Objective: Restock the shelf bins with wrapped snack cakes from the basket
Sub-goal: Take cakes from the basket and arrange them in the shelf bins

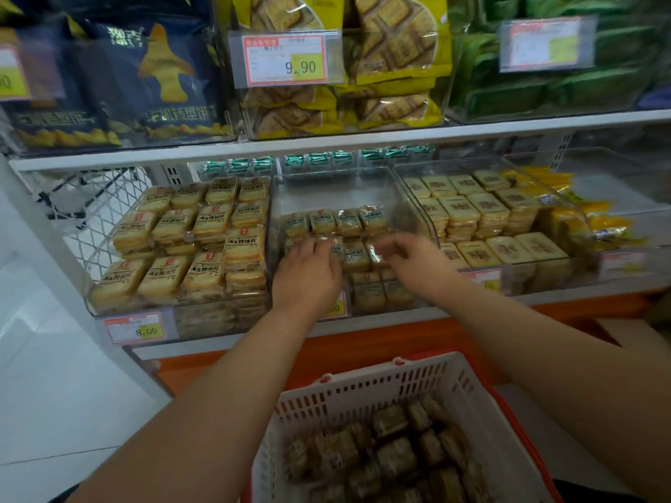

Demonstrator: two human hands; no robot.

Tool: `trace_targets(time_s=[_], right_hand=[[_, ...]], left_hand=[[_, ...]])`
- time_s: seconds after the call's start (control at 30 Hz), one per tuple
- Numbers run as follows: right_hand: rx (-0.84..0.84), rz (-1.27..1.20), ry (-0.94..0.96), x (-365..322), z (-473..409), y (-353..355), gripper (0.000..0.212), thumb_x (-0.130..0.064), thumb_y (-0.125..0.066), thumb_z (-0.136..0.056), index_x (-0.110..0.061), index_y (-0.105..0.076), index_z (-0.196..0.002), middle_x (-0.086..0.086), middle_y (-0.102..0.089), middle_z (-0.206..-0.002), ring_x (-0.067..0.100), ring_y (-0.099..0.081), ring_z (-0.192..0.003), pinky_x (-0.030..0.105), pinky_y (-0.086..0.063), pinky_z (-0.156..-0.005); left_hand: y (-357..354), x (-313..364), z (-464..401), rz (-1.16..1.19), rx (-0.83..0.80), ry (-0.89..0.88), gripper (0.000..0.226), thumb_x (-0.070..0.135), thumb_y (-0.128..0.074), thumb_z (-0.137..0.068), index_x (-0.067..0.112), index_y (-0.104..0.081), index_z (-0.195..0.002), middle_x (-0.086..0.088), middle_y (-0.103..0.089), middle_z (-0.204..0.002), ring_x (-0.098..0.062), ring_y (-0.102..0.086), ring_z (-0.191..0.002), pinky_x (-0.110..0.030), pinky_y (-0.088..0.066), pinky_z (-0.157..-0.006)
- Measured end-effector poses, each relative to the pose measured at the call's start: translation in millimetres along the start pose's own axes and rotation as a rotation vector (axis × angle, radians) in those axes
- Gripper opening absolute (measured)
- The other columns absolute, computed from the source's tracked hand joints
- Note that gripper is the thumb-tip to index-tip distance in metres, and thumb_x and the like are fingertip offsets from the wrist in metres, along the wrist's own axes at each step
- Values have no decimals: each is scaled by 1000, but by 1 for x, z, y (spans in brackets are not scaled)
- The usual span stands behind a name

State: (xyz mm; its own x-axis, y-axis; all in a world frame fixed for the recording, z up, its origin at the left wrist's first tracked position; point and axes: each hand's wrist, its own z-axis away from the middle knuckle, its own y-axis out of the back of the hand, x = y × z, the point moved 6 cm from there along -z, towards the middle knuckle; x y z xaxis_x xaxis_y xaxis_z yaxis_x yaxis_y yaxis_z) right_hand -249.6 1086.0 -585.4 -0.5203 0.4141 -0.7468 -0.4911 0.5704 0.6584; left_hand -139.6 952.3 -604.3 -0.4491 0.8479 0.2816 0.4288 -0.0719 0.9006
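My left hand (308, 266) and my right hand (410, 255) both reach into the middle clear shelf bin (417, 216). The bin holds rows of wrapped snack cakes (348, 221) at its front, and its back part is bare. The fingers of my left hand lie stretched over the front row of cakes. With my right hand I pinch one wrapped cake (377, 255) at its edge as it rests on the row. Below, the white plastic basket (363, 379) holds several more wrapped cakes (392, 455).
A full bin of pale cakes (188, 248) stands to the left and another bin (483, 219) to the right. Price tags (139, 330) hang on the shelf front. Bagged snacks (345, 67) fill the shelf above. An orange ledge (363, 346) runs under the bins.
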Motion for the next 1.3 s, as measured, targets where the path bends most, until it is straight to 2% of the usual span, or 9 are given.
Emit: trace_targets(time_s=[0.2, 0.33, 0.47, 0.63, 0.73, 0.87, 1.0, 1.2, 1.3], right_hand=[[40, 27, 113, 39, 101, 0, 23, -9, -50, -96, -30, -58, -96, -17, -60, -93, 0, -56, -78, 13, -40, -63], [-368, 324, 79, 110, 147, -58, 13, -21, -51, -99, -30, -59, -104, -15, -56, -122, 14, -62, -90, 15, -42, -71], [-698, 542, -57, 176, 178, -102, 22, -24, -46, -101, -20, -59, -119, 5, -40, -149, 29, -44, -131, 31, -39, -104], [-843, 615, -167, 197, 177, -118, 28, -22, -44, -101, -19, -57, -125, 7, -59, -122, 23, -57, -101, 26, -42, -83], [-781, 559, -134, 190, 161, -120, 30, -24, -42, -100, -25, -55, -128, 2, -61, -118, 20, -57, -100, 26, -41, -80], [-712, 431, -155, 188, 155, -123, 24, -23, -45, -100, -26, -55, -121, 0, -63, -112, 15, -58, -97, 30, -50, -86], [-719, 372, -244, 203, 158, -126, 23, -25, -50, -98, -26, -56, -120, -3, -62, -111, 12, -58, -97, 28, -51, -88], [-553, -247, -610, 212, 164, -113, 20, -31, -42, -104, -18, -52, -116, 5, -64, -103, 22, -64, -96, 39, -54, -91], [-441, -490, -683, 200, 165, -107, 27, -49, -29, -104, -29, -45, -113, 9, -66, -103, 25, -66, -95, 38, -53, -85]], left_hand=[[-22, 49, 104, 171, 351, -265, 26, 8, -52, -93, 8, -62, -116, -10, -57, -122, -25, -48, -116, -35, -38, -98], [-88, 65, 168, 235, -23, -200, 30, 19, -48, -94, 17, -58, -123, -3, -56, -124, -22, -49, -114, -37, -43, -95], [-163, 25, 219, 110, -342, 41, 29, 29, -47, -99, 28, -53, -127, 4, -53, -127, -20, -49, -120, -35, -44, -99], [-213, -54, 251, 533, -327, 765, 41, 17, -62, -90, 26, -48, -127, 1, -56, -124, -27, -56, -117, -39, -50, -94], [-236, -59, 256, 693, -406, 1041, 58, 22, -65, -94, 11, -39, -145, -11, -47, -146, -34, -46, -132, -42, -40, -109], [-261, -67, 253, 780, -440, 1279, 59, 21, -70, -90, -1, -44, -138, -16, -55, -134, -36, -57, -117, -46, -50, -99], [-254, -60, 245, 573, -374, 1043, 37, 22, -63, -94, 9, -56, -129, -13, -61, -126, -34, -59, -113, -37, -49, -86], [-203, 26, 218, 210, -124, -30, 29, 15, -76, -82, 14, -64, -108, -5, -57, -113, -21, -59, -101, -31, -52, -80], [-186, 41, 210, 166, -28, -260, 36, 7, -83, -70, 9, -65, -101, -10, -60, -106, -27, -65, -90, -36, -58, -71]])
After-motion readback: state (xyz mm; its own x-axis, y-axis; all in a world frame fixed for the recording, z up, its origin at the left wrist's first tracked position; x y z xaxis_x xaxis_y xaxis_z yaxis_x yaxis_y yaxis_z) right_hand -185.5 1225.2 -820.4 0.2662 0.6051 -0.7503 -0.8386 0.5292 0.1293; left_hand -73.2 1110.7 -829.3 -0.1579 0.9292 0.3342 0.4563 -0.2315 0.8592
